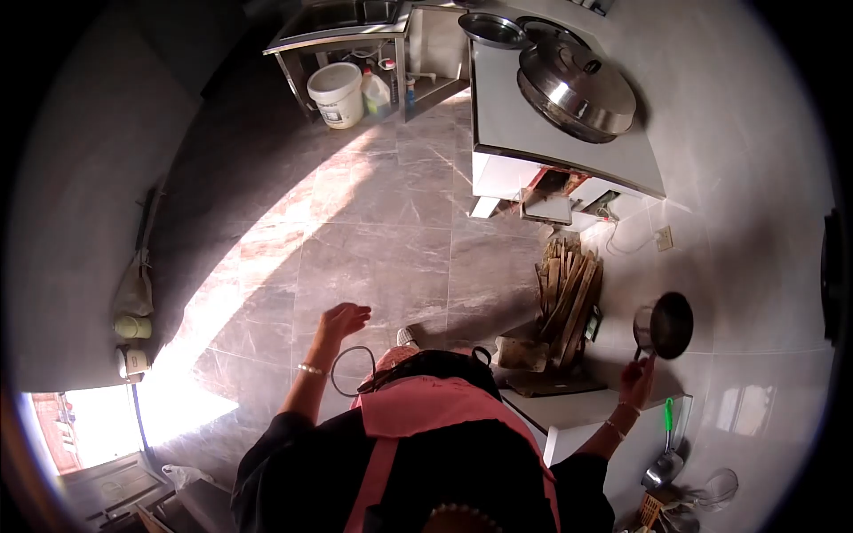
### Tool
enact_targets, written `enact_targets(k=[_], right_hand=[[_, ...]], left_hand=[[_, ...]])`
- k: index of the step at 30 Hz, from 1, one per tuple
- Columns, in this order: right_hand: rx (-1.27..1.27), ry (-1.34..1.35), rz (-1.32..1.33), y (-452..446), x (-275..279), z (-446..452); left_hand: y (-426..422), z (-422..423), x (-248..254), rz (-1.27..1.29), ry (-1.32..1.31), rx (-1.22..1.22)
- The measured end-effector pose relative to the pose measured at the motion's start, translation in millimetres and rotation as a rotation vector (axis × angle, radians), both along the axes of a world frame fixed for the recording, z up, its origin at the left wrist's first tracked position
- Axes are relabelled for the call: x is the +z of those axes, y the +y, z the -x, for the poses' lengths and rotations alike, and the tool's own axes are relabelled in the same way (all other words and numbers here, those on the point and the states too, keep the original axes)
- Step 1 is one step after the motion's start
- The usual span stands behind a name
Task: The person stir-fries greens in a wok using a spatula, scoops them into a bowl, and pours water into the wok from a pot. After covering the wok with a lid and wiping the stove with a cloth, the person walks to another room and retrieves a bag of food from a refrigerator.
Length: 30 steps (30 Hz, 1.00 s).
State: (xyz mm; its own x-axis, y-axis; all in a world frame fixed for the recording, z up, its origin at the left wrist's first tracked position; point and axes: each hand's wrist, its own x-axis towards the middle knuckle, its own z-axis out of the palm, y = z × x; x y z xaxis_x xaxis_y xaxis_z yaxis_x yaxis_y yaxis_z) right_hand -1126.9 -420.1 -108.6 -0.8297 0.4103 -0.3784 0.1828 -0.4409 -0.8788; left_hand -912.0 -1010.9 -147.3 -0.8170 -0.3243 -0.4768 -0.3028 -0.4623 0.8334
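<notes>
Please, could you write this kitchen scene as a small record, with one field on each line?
left hand: raised over the grey tiled floor, nothing visible in it
right hand: holds a small round pan with dark base by its handle
white-topped stove: bears a large silver domed lid
fuel: brown split firewood, piled on the floor near the stove
under the sink: round white plastic bucket
pan contents: cannot be seen
</notes>
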Motion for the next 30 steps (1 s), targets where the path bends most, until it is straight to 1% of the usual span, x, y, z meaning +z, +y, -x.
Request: enact_targets(k=[2, 3, 4, 6, 8, 9, 10, 12, 13, 14, 15, 18, 19, 21, 23, 25, 26, 27, 28, 29, 30], right_hand=[[0.287, 0.009, 0.055, -66.8, 32.8, 33.4], [0.279, -0.012, 0.094, -103.7, 45.4, 48.1], [0.388, 0.021, 0.183, -134.8, 54.2, 67.2], [0.418, 0.028, 0.153, -197.3, 69.0, 103.7], [0.543, 0.032, 0.148, -246.0, 61.2, 153.9], [0.542, 0.064, 0.123, -275.9, 61.9, 176.6], [0.608, 0.063, 0.104, -290.9, 48.0, 201.2], [0.663, 0.059, 0.133, -336.6, 28.5, 260.3], [0.686, 0.096, 0.088, -361.2, 27.0, 281.3], [0.716, 0.136, 0.043, -388.5, 23.8, 304.5], [0.744, 0.179, -0.002, -416.9, 23.8, 331.8], [0.814, 0.100, -0.069, -490.3, 41.5, 383.9], [0.795, 0.095, -0.124, -511.5, 45.9, 400.0], [0.834, 0.073, -0.114, -544.9, 48.1, 442.1], [0.836, 0.062, -0.068, -573.3, 49.2, 480.6], [0.805, 0.093, -0.095, -593.1, 49.2, 514.3], [0.774, 0.112, -0.118, -600.4, 50.5, 535.9], [0.759, 0.208, -0.207, -606.4, 46.3, 557.7], [0.715, 0.217, -0.288, -616.8, 52.8, 577.4], [0.671, 0.216, -0.368, -624.7, 61.1, 591.8], [0.622, 0.216, -0.447, -633.1, 64.8, 608.1]], left_hand=[[-23.6, 46.5, 15.8, 0.033, 0.050, -0.039], [-36.9, 66.8, 16.9, 0.017, 0.064, -0.052], [-51.3, 91.0, 19.7, 0.021, 0.094, -0.063], [-71.7, 131.6, 32.8, 0.033, 0.149, -0.081], [-95.8, 178.2, 39.6, 0.008, 0.191, -0.089], [-110.0, 201.0, 42.7, -0.005, 0.213, -0.093], [-122.1, 216.8, 43.9, -0.002, 0.234, -0.095], [-150.6, 265.1, 42.4, 0.010, 0.271, -0.095], [-167.0, 285.8, 48.2, -0.006, 0.297, -0.093], [-181.8, 303.4, 50.4, -0.007, 0.269, -0.071], [-197.3, 323.3, 54.3, -0.007, 0.244, -0.049], [-241.1, 363.5, 69.1, 0.006, 0.202, -0.007], [-256.4, 377.1, 75.4, 0.004, 0.192, 0.003], [-288.4, 403.0, 80.4, -0.040, 0.204, 0.039], [-319.3, 428.6, 77.2, -0.071, 0.202, 0.076], [-345.1, 459.1, 72.2, -0.090, 0.183, 0.086], [-361.2, 477.7, 65.4, -0.144, 0.179, 0.105], [-379.4, 501.0, 57.4, -0.171, 0.177, 0.094], [-397.9, 522.2, 54.0, -0.198, 0.165, 0.081], [-413.9, 544.3, 50.1, -0.276, 0.244, 0.018], [-427.6, 567.2, 45.8, -0.319, 0.260, -0.029]])
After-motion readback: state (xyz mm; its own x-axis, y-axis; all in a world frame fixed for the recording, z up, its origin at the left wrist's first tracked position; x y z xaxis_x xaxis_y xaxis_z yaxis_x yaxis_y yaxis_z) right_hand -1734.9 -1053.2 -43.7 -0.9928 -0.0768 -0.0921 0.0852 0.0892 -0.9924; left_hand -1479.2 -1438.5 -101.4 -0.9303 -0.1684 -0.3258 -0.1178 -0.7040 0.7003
